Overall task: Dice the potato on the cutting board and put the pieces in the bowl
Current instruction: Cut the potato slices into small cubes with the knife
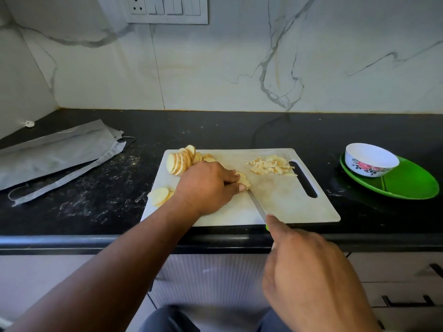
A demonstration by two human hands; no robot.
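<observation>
A white cutting board [282, 202] lies on the black counter. My left hand [208, 186] holds down a small stack of potato slices [244, 179] at mid-board, fingers curled over it. My right hand [309, 267] grips a knife by its green handle, index finger stretched along the spine; the blade [257, 204] meets the stack's right edge. A row of leaning potato slices [181, 160] stands at the board's far left corner. Two more slices [160, 195] lie at its left edge. Diced potato [269, 165] is heaped near the board's handle slot. The white flowered bowl [370, 160] looks empty.
The bowl sits on a green plate [407, 184] to the right of the board. A grey folded cloth or bag [55, 154] lies on the counter at left. The counter's front edge runs just below the board. Drawers with dark handles are at lower right.
</observation>
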